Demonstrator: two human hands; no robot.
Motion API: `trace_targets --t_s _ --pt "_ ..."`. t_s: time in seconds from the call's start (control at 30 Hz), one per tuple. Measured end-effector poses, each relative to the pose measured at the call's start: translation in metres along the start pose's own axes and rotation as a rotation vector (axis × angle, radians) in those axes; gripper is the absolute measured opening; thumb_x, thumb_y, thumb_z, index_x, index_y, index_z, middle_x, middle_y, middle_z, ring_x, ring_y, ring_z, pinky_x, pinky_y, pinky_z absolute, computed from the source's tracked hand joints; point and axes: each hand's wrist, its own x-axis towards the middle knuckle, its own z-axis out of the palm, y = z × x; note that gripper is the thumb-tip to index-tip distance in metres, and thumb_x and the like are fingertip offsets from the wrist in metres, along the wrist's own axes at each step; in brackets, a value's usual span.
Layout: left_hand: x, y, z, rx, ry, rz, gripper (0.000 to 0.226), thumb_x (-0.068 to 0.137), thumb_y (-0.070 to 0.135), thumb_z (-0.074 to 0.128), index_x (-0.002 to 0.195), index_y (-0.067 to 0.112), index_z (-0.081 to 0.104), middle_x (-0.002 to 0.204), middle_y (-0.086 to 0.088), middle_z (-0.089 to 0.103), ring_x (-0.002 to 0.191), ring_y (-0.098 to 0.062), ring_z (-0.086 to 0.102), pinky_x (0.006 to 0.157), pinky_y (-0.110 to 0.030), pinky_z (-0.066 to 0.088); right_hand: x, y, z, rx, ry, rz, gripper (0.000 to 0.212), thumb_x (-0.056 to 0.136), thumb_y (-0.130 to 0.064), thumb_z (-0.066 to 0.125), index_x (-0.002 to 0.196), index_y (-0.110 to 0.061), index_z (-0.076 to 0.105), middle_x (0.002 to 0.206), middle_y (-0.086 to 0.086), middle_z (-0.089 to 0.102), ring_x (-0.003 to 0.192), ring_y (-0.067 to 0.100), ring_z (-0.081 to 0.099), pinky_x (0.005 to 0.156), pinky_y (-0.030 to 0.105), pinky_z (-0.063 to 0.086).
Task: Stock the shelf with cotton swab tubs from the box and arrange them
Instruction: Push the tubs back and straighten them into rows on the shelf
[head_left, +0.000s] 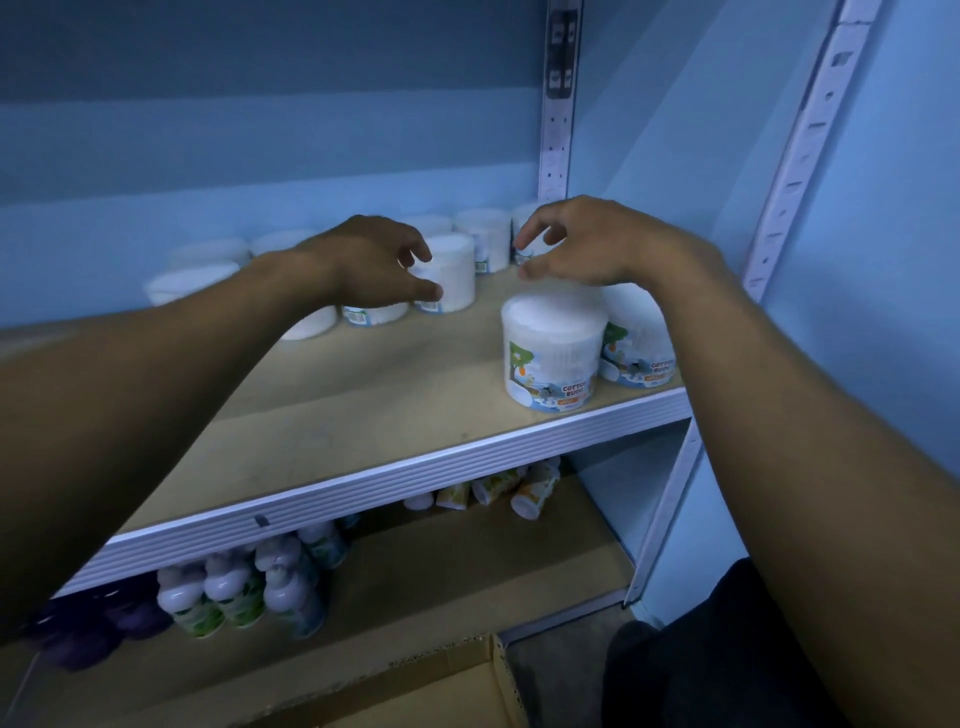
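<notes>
**A:** Nearest to you, down at the bottom edge, the cardboard box (441, 691) sits on the floor with its flap up. I can't see into it from here, so how many tubs remain is anyone's guess.

**B:** Both your arms are up over the middle shelf (363, 415). Your left hand (363, 262) hovers at the back row, fingers loosely spread and curved, holding nothing. It's just in front of a cotton swab tub (452, 270), but the blur makes it hard to say whether it touches.

**A:** Your right hand (576, 244) is the same story: fingers relaxed, half curled, empty, hanging just above the front tub (553, 351) near the shelf's edge. A second front tub (636, 345) stands right behind it, touching or nearly so.

**B:** More tubs (488, 236) line the back wall, running off to the left.

**A:** On handling, I'd judge these light: thin clear plastic packed with swabs. The walls look stiff enough, though probably smooth and a little slick.

**B:** So take each one from above, fingers spread round the lid rim, or wrap the side across the printed label. Don't squeeze hard, since a thin wall may flex or the lid may pop.

**A:** And that front tub stands close to the lip, so slide it back rather than nudging it sideways.

**B:** Below you, bottles (234, 592) crowd the lower shelf. They're no part of this job.
</notes>
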Motion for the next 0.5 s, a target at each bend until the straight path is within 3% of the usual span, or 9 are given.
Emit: trace_targets --t_s 0.4,0.5 --pt "0.025 -0.066 0.006 0.07 0.082 -0.037 0.063 0.084 0.045 0.07 0.139 0.025 0.049 0.14 -0.005 0.045 0.128 -0.027 0.045 0.1 -0.036 0.039 0.067 -0.056 0.033 -0.184 -0.083 -0.035 0.055 0.088 -0.049 0.07 0.138 -0.032 0.053 0.145 -0.004 0.049 0.129 0.02 0.05 0.091 0.027 0.038" --pt "0.04 -0.073 0.003 0.112 0.082 -0.017 0.067 0.082 0.048 0.071 0.14 0.024 0.048 0.14 -0.007 0.045 0.129 -0.028 0.045 0.105 -0.04 0.039 0.093 -0.066 0.036 -0.299 -0.121 -0.056 0.066 0.089 -0.053 0.067 0.146 -0.028 0.046 0.154 -0.003 0.042 0.137 0.023 0.044 0.101 0.032 0.038"
